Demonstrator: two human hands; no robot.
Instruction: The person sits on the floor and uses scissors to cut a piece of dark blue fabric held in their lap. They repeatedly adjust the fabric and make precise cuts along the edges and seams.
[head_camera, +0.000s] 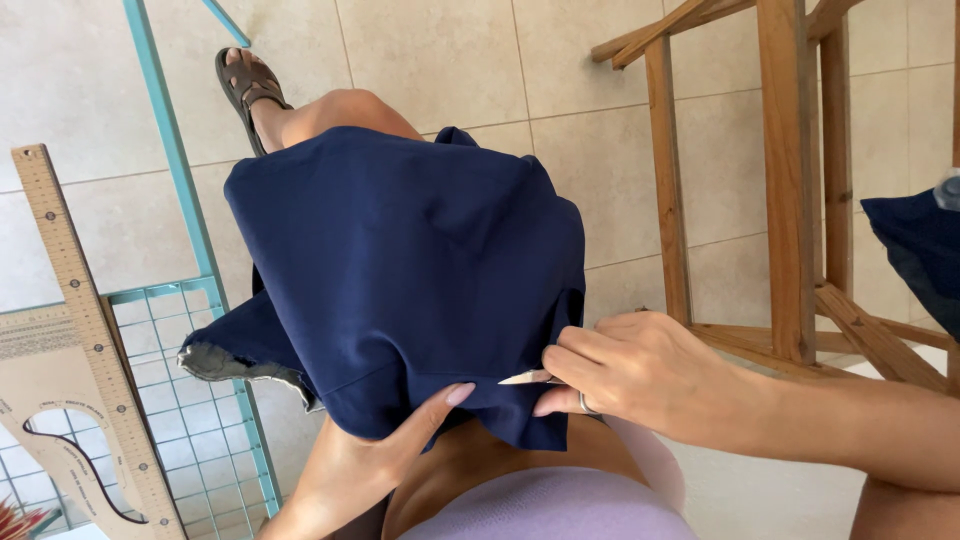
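Your right hand (640, 375) pinches a small pale chalk piece (525, 378) against the near edge of the navy fabric (400, 270) draped over your knee. Your left hand (385, 440) holds this edge from below. No chalk line is visible yet; marking seems only beginning.

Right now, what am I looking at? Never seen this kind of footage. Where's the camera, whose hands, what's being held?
There is one picture, taken by a camera worn on a person's head and looking down at their lap. No machine: just two bare hands. Navy blue fabric is draped over the person's knee. The left hand supports the cloth's near edge from below, thumb on top. The right hand pinches a small pale pointed marker, possibly chalk, with its tip at the fabric's edge. On the left, a wooden pattern ruler lies on a teal wire grid. A wooden frame stands on the tiled floor at right.
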